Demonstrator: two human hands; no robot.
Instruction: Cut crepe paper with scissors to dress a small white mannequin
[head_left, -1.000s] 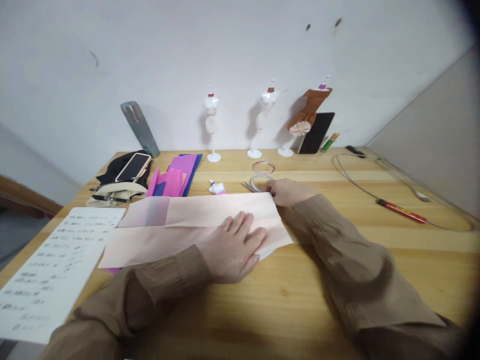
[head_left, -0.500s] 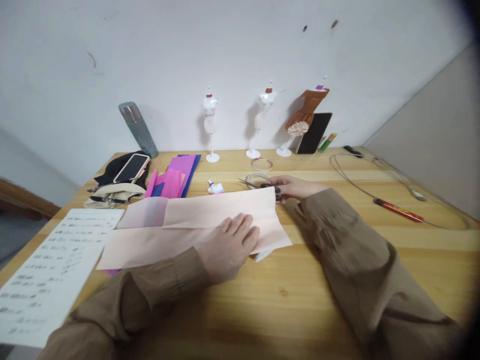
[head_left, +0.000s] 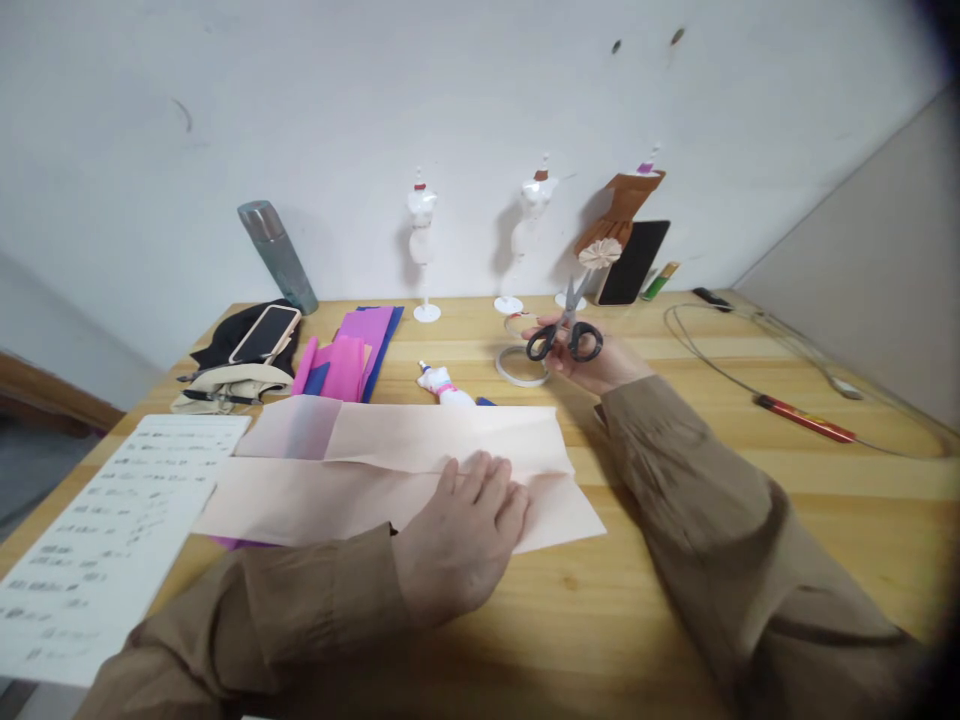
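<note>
Pale pink crepe-like paper [head_left: 300, 497] lies on the wooden table in front of me, folded lengthwise into overlapping layers. My left hand [head_left: 463, 535] rests flat on its right part, fingers stretched out and pressing it down. My right hand [head_left: 606, 362] is closed on a pair of scissors [head_left: 570, 318] with black handles, held up beyond the paper's upper right corner. The blades point up and away from me, slightly parted. Beside that hand lies a white ring-shaped roll of tape [head_left: 517, 381]. A small white dress form [head_left: 448, 386] lies just behind the paper.
Two bare dress forms [head_left: 422, 225] and a brown-dressed one [head_left: 619, 215] stand by the wall. Folded pink and blue paper [head_left: 341, 365], a phone [head_left: 266, 333], a bottle [head_left: 277, 255] and a written sheet [head_left: 97, 540] are leftward. A red glue gun-like stick [head_left: 806, 418] with cable lies right.
My right hand has lifted the scissors off the table and turned the blades upward. The paper's right end has spread flatter and nearer me, uncovering more of the lying dress form.
</note>
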